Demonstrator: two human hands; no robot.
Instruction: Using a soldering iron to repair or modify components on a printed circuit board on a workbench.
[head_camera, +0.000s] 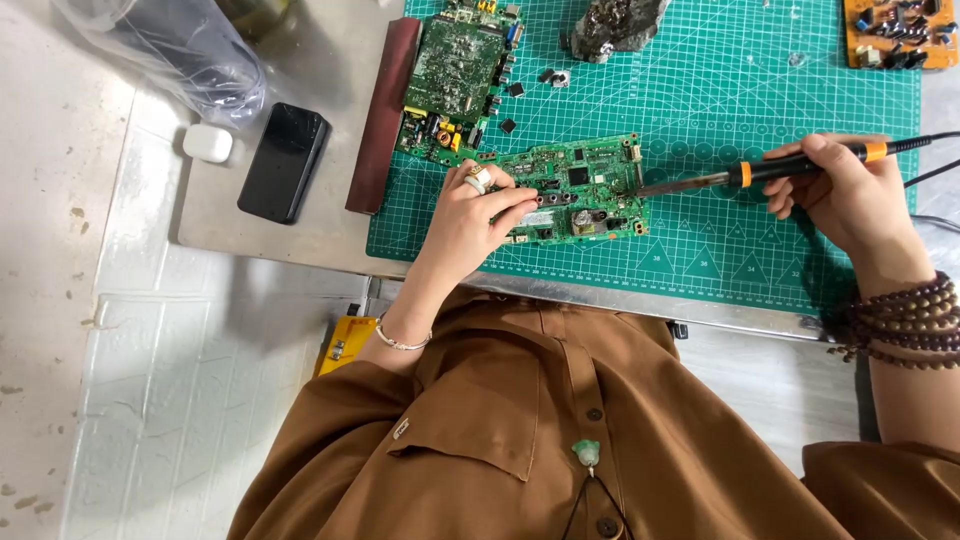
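1. Steadying the green circuit board on the green cutting mat, the left hand lies over the board's left end, fingers curled down and pressing on it, a ring on one finger.

2. Over on the other side, the right hand has its fingers wrapped closed round the black and orange handle of a soldering iron, gripped rather like a pen.

3. The iron's metal tip points left and sits right at the board's right edge; whether it actually touches a joint is too fine to tell from here.

4. So the step in hand looks like soldering work on that right edge, with the board pinned flat near the front of the mat, just ahead of the person's chest.

5. What the next move calls for, by my judgement: a steady tip on one small joint, no slide of the board under the left hand, and care that the cable trailing off to the right does not tug the iron.

6. Around the action: a second, larger circuit board lies behind the first, a few small black components are scattered beside it, and an orange board sits in the far right corner.

7. Off the mat to the left rest a black phone and a small white case.
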